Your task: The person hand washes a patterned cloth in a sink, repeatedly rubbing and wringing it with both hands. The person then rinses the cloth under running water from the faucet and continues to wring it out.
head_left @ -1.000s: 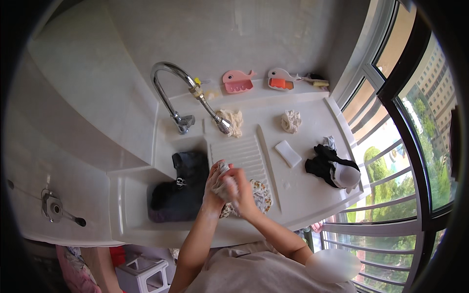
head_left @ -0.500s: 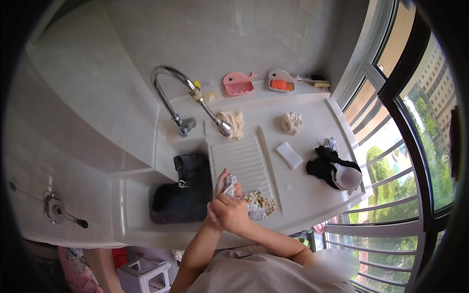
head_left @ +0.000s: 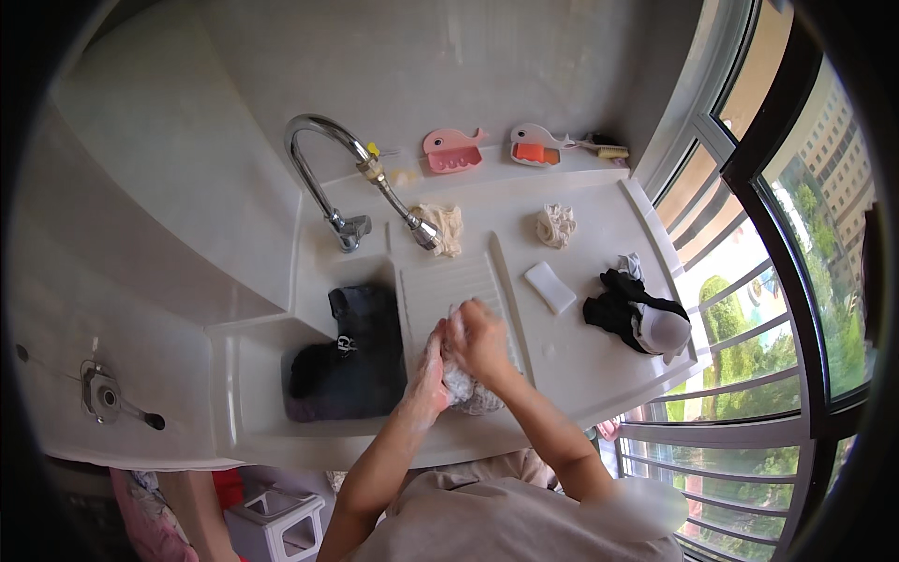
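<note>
My left hand (head_left: 429, 378) and my right hand (head_left: 482, 345) are close together over the ribbed washboard (head_left: 445, 278) moulded into the counter. Between them is a wet, bunched white cloth (head_left: 461, 386), whose lower end hangs below the fingers. My right hand is closed on its upper part, with the knuckles facing up. My left hand grips it from the left side, with pale suds on the skin. The fingertips of both hands are partly hidden. Just left lies the basin (head_left: 245, 384), holding dark garments (head_left: 361, 332) in water.
A chrome faucet (head_left: 351, 140) arches over the washboard's far end, beside a beige cloth (head_left: 445, 228). To the right are a white soap bar (head_left: 550, 288), a cream bundle (head_left: 555, 226) and a black-and-white garment pile (head_left: 623, 309). Pink (head_left: 454, 155) and white (head_left: 538, 148) whale-shaped soap dishes stand behind.
My right hand has moved up and forward, from crossing over my left to its right side. The cloth is gathered nearer the hands, and its colourful patterned part is now out of sight.
</note>
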Available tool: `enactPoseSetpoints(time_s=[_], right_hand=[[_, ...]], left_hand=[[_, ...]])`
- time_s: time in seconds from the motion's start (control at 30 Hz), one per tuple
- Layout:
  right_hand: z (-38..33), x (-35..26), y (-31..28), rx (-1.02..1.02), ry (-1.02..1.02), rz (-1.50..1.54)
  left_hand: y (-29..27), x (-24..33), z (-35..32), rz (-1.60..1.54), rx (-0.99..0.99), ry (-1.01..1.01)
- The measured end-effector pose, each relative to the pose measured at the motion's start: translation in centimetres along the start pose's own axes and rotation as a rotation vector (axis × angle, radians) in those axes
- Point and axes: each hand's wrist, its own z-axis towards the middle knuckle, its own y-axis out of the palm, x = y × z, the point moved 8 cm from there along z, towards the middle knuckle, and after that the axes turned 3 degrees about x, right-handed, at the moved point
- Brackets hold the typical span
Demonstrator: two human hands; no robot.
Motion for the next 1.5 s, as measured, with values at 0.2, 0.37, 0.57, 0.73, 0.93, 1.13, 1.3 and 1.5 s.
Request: enactPoseSetpoints(time_s=[0.2, 0.37, 0.57, 0.73, 0.93, 1.13, 1.3, 1.5], right_hand=[[10.1, -1.0, -9.5, 0.329, -0.008, 0.117], [10.0, -5.5, -13.9, 0.37, -0.038, 0.308], [1.7, 1.9, -9.0, -0.314, 0.351, 0.162], [-7.0, 7.8, -6.5, -0.579, 0.36, -0.014], [-3.6, 6.5, -4.8, -0.511, 0.118, -0.023], [0.3, 4.0, 3.1, -0.705, 0.019, 0.309], [-1.7, 3.3, 6.5, -1.41, 0.376, 0.813], [-2.0, 5.9, 0.8, -1.256, -0.052, 0.354]], left_hand=[[10.8, 12.4, -7.1, 0.442, -0.376, 0.713], [11.1, 14.2, -11.2, 0.677, -0.409, 0.898], [2.6, 7.1, -6.3, 1.179, -0.366, 0.535], [-5.1, 2.7, -3.0, 1.397, -0.323, 0.327], [-4.5, 8.2, -0.6, 1.9, 0.272, 1.078], [-3.8, 7.9, -0.9, 1.706, -0.015, 0.806], [0.6, 8.1, -5.9, 0.957, -0.352, 0.481], [0.9, 7.2, -7.3, 0.379, -0.451, 0.294]])
